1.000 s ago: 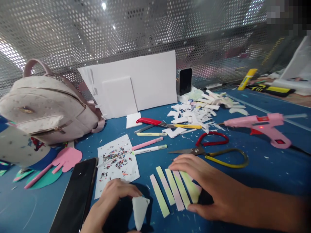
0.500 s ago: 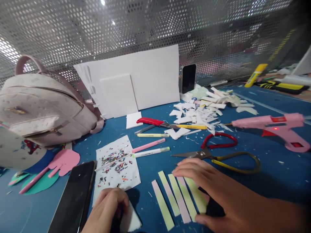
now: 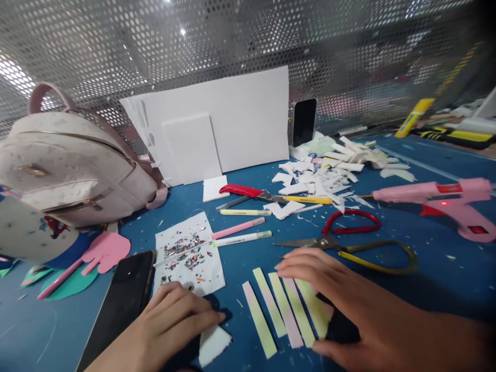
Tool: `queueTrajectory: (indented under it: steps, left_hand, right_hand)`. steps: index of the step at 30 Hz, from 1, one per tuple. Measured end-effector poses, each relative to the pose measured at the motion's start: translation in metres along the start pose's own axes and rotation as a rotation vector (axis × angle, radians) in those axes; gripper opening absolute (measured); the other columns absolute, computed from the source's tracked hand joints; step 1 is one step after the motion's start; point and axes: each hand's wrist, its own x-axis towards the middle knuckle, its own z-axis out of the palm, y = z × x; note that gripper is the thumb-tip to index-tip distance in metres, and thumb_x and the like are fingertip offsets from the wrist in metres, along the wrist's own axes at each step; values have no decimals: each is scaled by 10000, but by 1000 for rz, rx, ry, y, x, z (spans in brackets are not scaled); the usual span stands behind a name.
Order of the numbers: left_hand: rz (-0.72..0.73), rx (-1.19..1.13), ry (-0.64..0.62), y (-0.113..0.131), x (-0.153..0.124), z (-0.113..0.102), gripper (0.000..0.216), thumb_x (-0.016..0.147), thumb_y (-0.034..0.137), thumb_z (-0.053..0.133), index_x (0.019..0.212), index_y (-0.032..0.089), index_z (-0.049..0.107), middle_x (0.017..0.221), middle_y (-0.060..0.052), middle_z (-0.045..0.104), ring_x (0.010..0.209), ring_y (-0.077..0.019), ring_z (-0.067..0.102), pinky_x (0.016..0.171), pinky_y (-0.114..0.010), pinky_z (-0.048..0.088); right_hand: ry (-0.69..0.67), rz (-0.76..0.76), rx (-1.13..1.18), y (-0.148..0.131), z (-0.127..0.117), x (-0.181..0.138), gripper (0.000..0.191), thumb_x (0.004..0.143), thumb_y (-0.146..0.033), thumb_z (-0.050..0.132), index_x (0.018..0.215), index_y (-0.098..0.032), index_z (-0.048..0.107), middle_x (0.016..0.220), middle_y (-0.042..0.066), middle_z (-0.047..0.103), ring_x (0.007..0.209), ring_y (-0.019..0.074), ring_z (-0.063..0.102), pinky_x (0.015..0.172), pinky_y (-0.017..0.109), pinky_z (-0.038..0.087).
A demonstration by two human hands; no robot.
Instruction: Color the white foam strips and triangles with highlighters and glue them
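On the blue table, several pastel green and pink strips point(image 3: 260, 320) lie side by side, slightly fanned. My right hand point(image 3: 333, 294) spans the rightmost strips with fingers and thumb apart, the fingertips at their upper ends and the thumb near a lower end; part of those strips is hidden beneath it. My left hand point(image 3: 174, 320) is stretched out, palm down, its fingertips beside a small white foam-like piece point(image 3: 214, 343). Just above that hand lies a white paper sheet point(image 3: 215, 268) scattered with tiny coloured bits.
Scissors point(image 3: 310, 243) lie beyond my right hand. A pink glue gun point(image 3: 437, 195) is at the right, with white scraps point(image 3: 321, 173) further back. Pens point(image 3: 244, 237) and a red-handled knife point(image 3: 240, 190) lie mid-table. A phone point(image 3: 120, 305) and backpack point(image 3: 73, 165) are left.
My left hand has gone from curled over the white piece to flatter, with the fingers reaching right. My right hand stays at the strips; the view has shifted slightly.
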Motion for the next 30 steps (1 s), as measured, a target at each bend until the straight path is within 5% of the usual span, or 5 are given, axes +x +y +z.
queueTrajectory:
  steps: [8, 13, 19, 23, 30]
  left_hand:
    - [-72, 27, -143, -4, -2, -3, 520, 967, 466, 681, 1443, 402, 483, 1210, -2, 645, 1122, -204, 607, 1067, -358, 409]
    - [-99, 49, -76, 7, 2, 6, 430, 930, 472, 716, 1315, 331, 589, 1133, -31, 654, 1090, -246, 592, 1036, -432, 430]
    - [-130, 1, 24, 19, 0, 13, 343, 926, 389, 738, 1221, 301, 587, 1166, -11, 653, 1080, -226, 580, 956, -377, 450]
    - [-120, -13, 70, 18, -2, 15, 323, 928, 388, 739, 1189, 291, 577, 1141, 10, 658, 1038, -213, 585, 947, -379, 417]
    - [-154, -22, 110, 19, -1, 24, 323, 922, 368, 744, 1176, 273, 570, 1076, 1, 638, 992, -227, 563, 908, -398, 408]
  right_hand:
    - [-48, -37, -80, -4, 6, 0, 877, 865, -654, 703, 1552, -192, 416, 1566, 179, 470, 1481, 388, 367, 1194, 607, 361]
    - [-148, 11, -132, -25, 7, 28, 995, 832, -701, 695, 1559, -79, 425, 1583, 226, 434, 1491, 411, 319, 1213, 627, 302]
    - [-80, -34, -162, -30, 20, 56, 776, 801, -642, 743, 1368, -129, 611, 1442, 172, 558, 1394, 365, 410, 1146, 549, 374]
    - [-85, -49, -223, -42, 14, 58, 737, 788, -571, 802, 1340, -125, 606, 1314, 154, 619, 1234, 337, 518, 1036, 487, 431]
    - [-414, -48, -703, -96, -17, 73, 445, 785, -449, 869, 1018, -99, 724, 996, 123, 682, 928, 297, 594, 771, 402, 440]
